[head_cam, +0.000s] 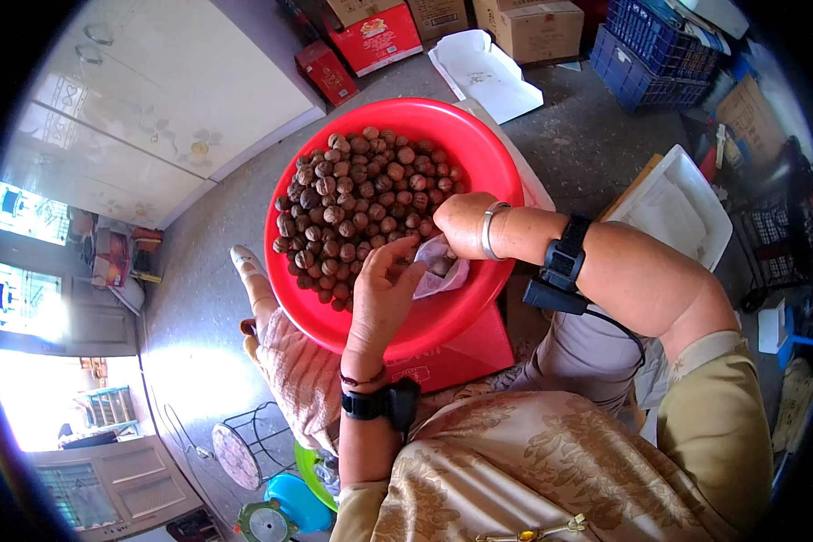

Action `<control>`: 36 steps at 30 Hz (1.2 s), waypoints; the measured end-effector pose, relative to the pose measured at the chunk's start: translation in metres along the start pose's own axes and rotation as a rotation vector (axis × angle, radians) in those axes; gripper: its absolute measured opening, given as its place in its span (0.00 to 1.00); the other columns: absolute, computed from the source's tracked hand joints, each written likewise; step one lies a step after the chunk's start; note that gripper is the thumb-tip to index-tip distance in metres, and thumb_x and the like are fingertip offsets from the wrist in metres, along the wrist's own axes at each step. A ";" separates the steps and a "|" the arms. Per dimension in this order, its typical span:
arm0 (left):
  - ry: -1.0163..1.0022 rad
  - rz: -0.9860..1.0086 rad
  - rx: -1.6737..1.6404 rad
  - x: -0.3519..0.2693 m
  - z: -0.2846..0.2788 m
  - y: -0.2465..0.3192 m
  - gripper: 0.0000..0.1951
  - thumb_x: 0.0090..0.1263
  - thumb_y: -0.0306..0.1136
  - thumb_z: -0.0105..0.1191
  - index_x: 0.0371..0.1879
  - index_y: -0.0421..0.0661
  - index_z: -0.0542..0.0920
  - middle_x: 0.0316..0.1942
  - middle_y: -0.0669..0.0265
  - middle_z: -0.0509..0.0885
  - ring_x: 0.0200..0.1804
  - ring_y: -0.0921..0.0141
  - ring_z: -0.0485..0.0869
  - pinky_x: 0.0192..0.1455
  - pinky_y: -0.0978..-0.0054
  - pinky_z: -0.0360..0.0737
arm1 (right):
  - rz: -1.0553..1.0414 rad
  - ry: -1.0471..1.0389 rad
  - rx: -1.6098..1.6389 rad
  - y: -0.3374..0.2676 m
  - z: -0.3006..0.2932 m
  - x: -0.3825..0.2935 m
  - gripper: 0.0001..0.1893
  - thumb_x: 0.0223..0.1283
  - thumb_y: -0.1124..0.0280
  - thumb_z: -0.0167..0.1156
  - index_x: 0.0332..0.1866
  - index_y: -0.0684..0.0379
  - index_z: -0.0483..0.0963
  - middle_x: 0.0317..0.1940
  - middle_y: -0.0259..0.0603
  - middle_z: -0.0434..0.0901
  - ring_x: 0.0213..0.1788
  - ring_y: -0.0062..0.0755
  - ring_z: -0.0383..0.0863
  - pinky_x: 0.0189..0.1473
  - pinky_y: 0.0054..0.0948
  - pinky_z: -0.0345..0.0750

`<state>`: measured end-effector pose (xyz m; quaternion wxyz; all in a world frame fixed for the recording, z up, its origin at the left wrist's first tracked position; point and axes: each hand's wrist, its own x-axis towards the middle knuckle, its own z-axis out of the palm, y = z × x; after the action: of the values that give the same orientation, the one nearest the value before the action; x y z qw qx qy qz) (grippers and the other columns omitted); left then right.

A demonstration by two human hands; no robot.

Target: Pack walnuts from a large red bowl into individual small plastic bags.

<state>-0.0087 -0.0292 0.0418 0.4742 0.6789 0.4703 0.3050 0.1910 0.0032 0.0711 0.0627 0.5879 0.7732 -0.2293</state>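
A wide red plastic basin (406,328) in front of me holds a heap of brown walnuts (352,196). Over its near right part is a small translucent white plastic bag (440,274), with something dim inside that I cannot make out clearly. My left hand (387,278) has its thumb and fingers at the bag's left edge, beside the walnuts. From the right, my right hand (464,227) is curled at the bag's far right edge; its fingertips are hidden.
The basin rests above a red box (440,352). A white foam tray (681,203) stands at right, a white lid-like piece (484,74) beyond. Cardboard boxes (538,30) and blue crates (650,61) line the back. At lower left are a round stool (237,457) and a fan (265,523).
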 end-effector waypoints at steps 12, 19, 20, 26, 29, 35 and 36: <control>0.746 0.148 0.735 -0.016 -0.115 -0.079 0.13 0.62 0.29 0.63 0.47 0.46 0.84 0.48 0.58 0.83 0.53 0.55 0.78 0.59 0.57 0.75 | -0.001 0.014 -0.093 0.005 0.016 0.005 0.09 0.54 0.68 0.66 0.35 0.64 0.84 0.33 0.54 0.85 0.40 0.55 0.86 0.43 0.46 0.82; 0.785 -0.364 0.599 -0.030 -0.150 -0.103 0.23 0.73 0.47 0.54 0.54 0.38 0.78 0.49 0.48 0.83 0.53 0.52 0.82 0.60 0.56 0.77 | -0.059 0.041 -0.053 0.007 0.020 0.008 0.09 0.51 0.76 0.60 0.36 0.66 0.84 0.35 0.59 0.85 0.41 0.57 0.87 0.44 0.46 0.82; 0.695 -0.378 0.455 -0.030 -0.150 -0.105 0.23 0.74 0.46 0.53 0.54 0.36 0.78 0.47 0.50 0.84 0.49 0.56 0.83 0.56 0.60 0.79 | -0.062 0.040 -0.060 0.007 0.021 0.008 0.09 0.51 0.76 0.60 0.36 0.66 0.84 0.35 0.59 0.85 0.41 0.57 0.87 0.44 0.46 0.82; 0.644 -0.399 -0.078 -0.029 -0.127 -0.080 0.18 0.77 0.41 0.51 0.51 0.35 0.78 0.42 0.59 0.86 0.41 0.66 0.85 0.45 0.70 0.83 | -0.051 0.028 -0.035 0.010 0.018 0.007 0.10 0.61 0.65 0.61 0.34 0.62 0.82 0.32 0.53 0.84 0.39 0.56 0.84 0.43 0.48 0.79; 0.696 -0.302 -0.272 -0.028 -0.135 -0.113 0.13 0.78 0.36 0.49 0.48 0.37 0.79 0.41 0.61 0.85 0.39 0.70 0.84 0.41 0.73 0.83 | -0.103 0.065 -0.026 0.007 0.015 0.008 0.10 0.57 0.70 0.62 0.36 0.66 0.84 0.34 0.59 0.84 0.40 0.58 0.85 0.44 0.47 0.81; 0.719 -0.214 -0.294 -0.031 -0.127 -0.134 0.13 0.77 0.36 0.50 0.46 0.38 0.79 0.40 0.62 0.85 0.38 0.71 0.83 0.44 0.73 0.81 | -0.133 0.065 0.038 0.008 0.010 0.005 0.12 0.61 0.65 0.62 0.35 0.65 0.84 0.32 0.56 0.84 0.39 0.59 0.84 0.43 0.48 0.79; 0.741 -0.214 -0.296 -0.031 -0.124 -0.136 0.13 0.77 0.36 0.51 0.46 0.38 0.79 0.40 0.62 0.85 0.38 0.71 0.83 0.44 0.73 0.80 | -0.141 0.070 0.032 0.008 0.009 0.005 0.12 0.61 0.66 0.62 0.34 0.65 0.83 0.31 0.56 0.84 0.39 0.59 0.84 0.43 0.48 0.79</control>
<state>-0.1746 0.0008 -0.0390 0.3943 0.3948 0.6283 0.5421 0.1952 0.0054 0.0596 0.0097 0.5407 0.8106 -0.2247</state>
